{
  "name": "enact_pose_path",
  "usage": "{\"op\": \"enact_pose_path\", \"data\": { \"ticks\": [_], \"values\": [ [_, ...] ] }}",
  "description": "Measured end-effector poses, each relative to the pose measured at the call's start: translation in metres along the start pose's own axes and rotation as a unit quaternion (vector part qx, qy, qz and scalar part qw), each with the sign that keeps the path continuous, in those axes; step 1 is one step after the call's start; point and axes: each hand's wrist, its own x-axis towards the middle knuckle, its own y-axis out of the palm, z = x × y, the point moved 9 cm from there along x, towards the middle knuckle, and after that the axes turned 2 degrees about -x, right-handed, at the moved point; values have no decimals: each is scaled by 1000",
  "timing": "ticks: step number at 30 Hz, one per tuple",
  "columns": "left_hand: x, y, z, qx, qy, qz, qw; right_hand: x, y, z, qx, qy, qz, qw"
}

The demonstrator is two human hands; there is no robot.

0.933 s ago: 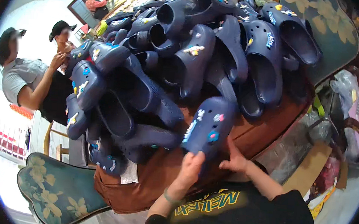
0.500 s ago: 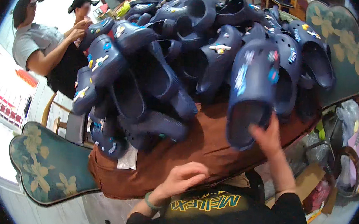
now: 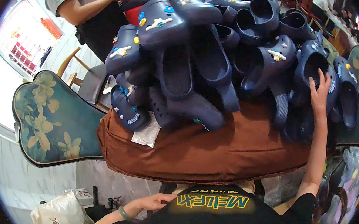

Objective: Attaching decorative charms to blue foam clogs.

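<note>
A big heap of dark navy clogs [image 3: 201,58] with small coloured charms covers a table under a brown cloth [image 3: 210,153]. My right hand [image 3: 320,92] reaches up and rests its fingers on the rim of one navy clog [image 3: 315,70] at the heap's right side. My left hand [image 3: 152,202] hangs low beside my waist, below the table edge, loosely curled and holding nothing, with a green bangle on the wrist.
Another person in a grey shirt [image 3: 76,0] handles clogs at the far left of the heap. A teal chair with a flower pattern [image 3: 50,122] stands left of the table. White bags [image 3: 61,214] lie on the floor; more bags [image 3: 348,186] sit at right.
My right hand carried a navy clog up from the table's front to the right side of the heap. My left hand dropped from the table to my waist. The view tilted down.
</note>
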Motion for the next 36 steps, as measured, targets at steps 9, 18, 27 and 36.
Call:
{"op": "enact_pose_path", "data": {
  "ticks": [9,18,27,36],
  "values": [
    [18,0,7,-7,64,-3,998,-106,-74,136,111,-87,-26,990],
    [29,-1,29,-19,69,44,996,-233,0,144,286,57,155,944],
    [12,-4,68,-41,-31,129,990,-250,22,144,317,57,185,928],
    [39,12,-6,-7,95,7,995,-245,14,155,312,13,163,936]
  ]
}}
